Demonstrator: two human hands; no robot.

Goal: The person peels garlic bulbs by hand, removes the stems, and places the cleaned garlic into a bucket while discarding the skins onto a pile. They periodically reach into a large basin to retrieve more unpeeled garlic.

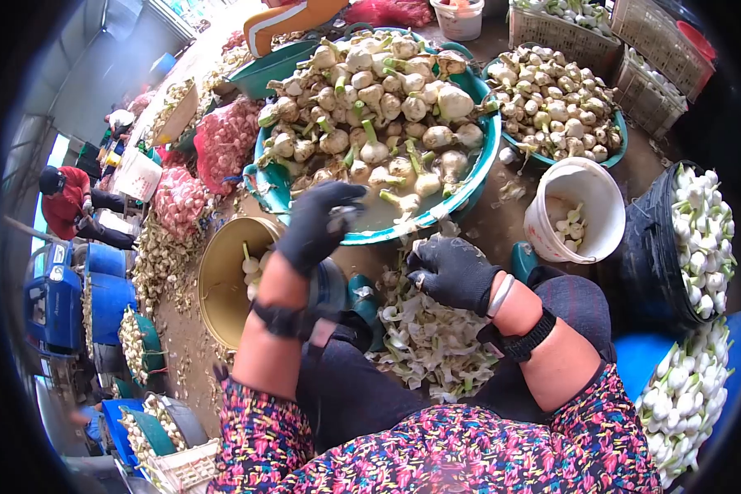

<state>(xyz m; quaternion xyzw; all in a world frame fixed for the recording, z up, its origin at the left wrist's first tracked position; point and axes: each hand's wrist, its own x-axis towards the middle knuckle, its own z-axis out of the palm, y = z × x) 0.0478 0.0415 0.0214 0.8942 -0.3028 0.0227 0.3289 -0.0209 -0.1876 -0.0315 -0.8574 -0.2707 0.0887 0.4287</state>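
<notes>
My left hand (319, 227), in a black glove, is at the near left rim of a teal basin (484, 169). Its fingers curl around a blurred pale thing I cannot name. My right hand (454, 273), gloved too, is closed just beyond a heap of garlic peelings (436, 337) between my legs. Pale scraps show at its fingertips; what it grips is hidden. Garlic bulbs (375, 148), many with cut stems, are piled in the basin above cloudy water. Below my left hand, a beige bucket (214, 284) has a few peeled bulbs inside.
A white bucket (575, 183) with several peeled bulbs stands to the right. Beyond it are a basin of bulbs (556, 103) and crates (650, 90). A black tub (654, 247) of white garlic is at far right. Red net sacks (226, 144) and a person (64, 202) are at left.
</notes>
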